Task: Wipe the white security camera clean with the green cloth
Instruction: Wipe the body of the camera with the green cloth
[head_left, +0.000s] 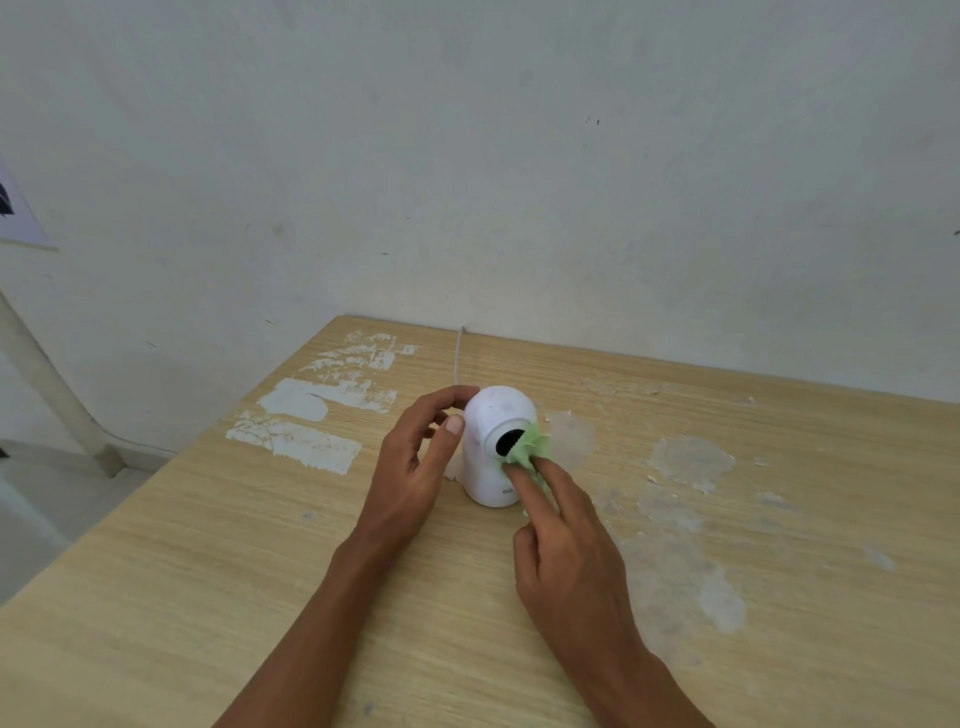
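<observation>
A white security camera with a rounded top and a black lens stands upright near the middle of the wooden table. My left hand cups its left side, thumb and fingers touching the dome. My right hand presses a small green cloth with two extended fingers against the right edge of the lens. Most of the cloth is hidden under those fingers.
A thin white cable runs from behind the camera to the table's far edge by the wall. The tabletop has white paint patches on the left and peeled, worn patches on the right. Floor lies beyond the left edge.
</observation>
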